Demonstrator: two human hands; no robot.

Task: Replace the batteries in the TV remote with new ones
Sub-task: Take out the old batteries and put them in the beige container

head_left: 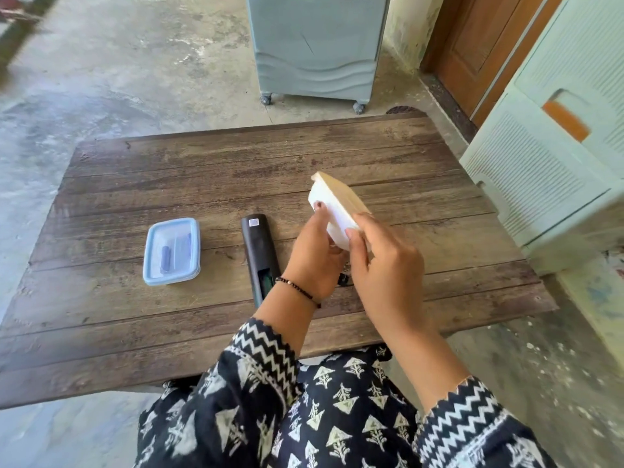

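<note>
A black TV remote (258, 249) lies face down on the wooden table (169, 184), its battery bay open at the near end. My left hand (314, 255) and my right hand (381, 261) both grip a white box with a tan lid (332, 204), held tilted above the table just right of the remote. A clear blue plastic container (172, 251) sits to the left of the remote with blue batteries inside. A small dark piece (343, 279) lies on the table under my hands, mostly hidden.
A grey wheeled cooler (317, 49) stands on the concrete floor beyond the table. A pale green plastic cabinet (553, 157) stands close to the table's right edge, beside a wooden door (479, 45).
</note>
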